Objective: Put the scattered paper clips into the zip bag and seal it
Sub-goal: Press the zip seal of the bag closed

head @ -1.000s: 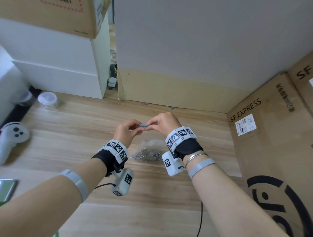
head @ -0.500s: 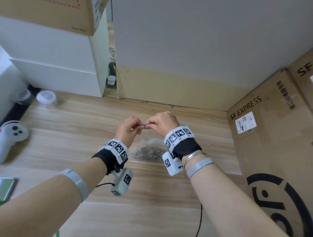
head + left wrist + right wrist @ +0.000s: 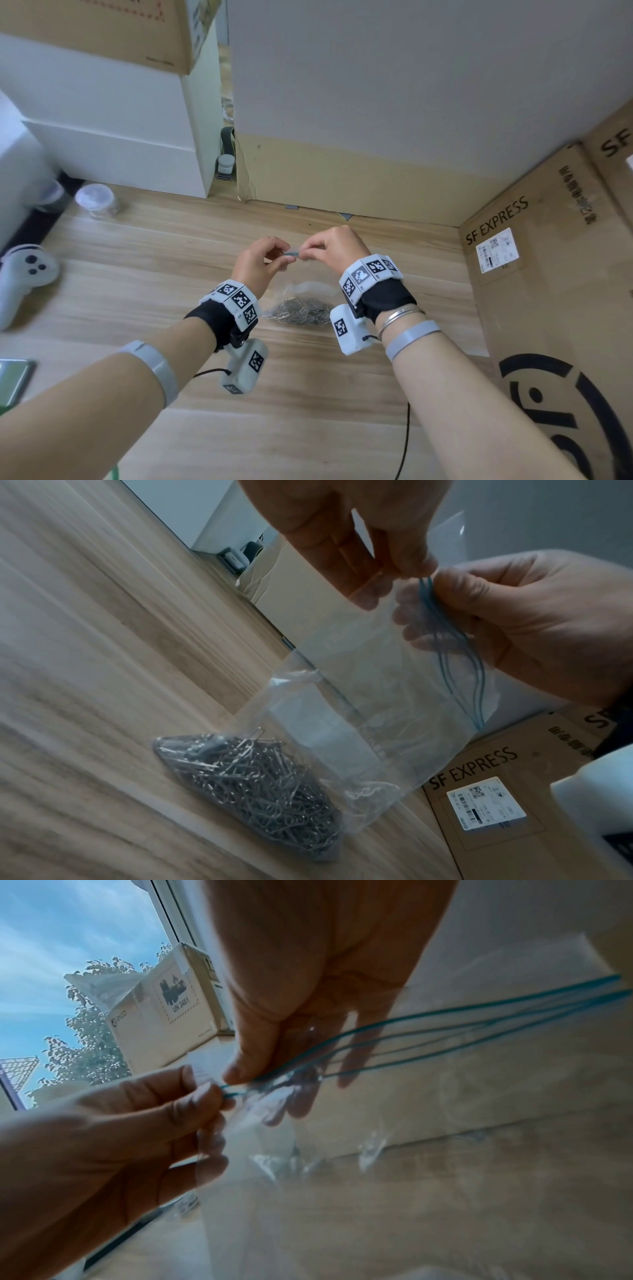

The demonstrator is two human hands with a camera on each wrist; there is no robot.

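Note:
A clear zip bag [image 3: 310, 287] [image 3: 359, 696] hangs from both hands over the wooden table [image 3: 154, 274]. Its bottom, full of several silver paper clips [image 3: 298, 310] [image 3: 257, 785], rests on the wood. The blue zip strip [image 3: 293, 254] [image 3: 441, 642] [image 3: 445, 1031] runs along the bag's top. My left hand [image 3: 281, 257] [image 3: 404, 569] pinches one end of the strip. Right beside it, my right hand [image 3: 306, 251] [image 3: 246, 1074] pinches the strip too. In the wrist views the strip's two lines lie apart beyond the pinch.
A white controller [image 3: 24, 270] and a clear lidded jar [image 3: 97, 200] lie at the left. A phone [image 3: 13, 377] sits at the left edge. An SF Express carton [image 3: 548, 274] walls the right side, and white boxes [image 3: 120, 120] and a cardboard panel [image 3: 342, 178] stand behind.
Both hands keep their pinch on the zip strip at about the same spot. The short piece of strip between them shrank half a second ago and shows again now.

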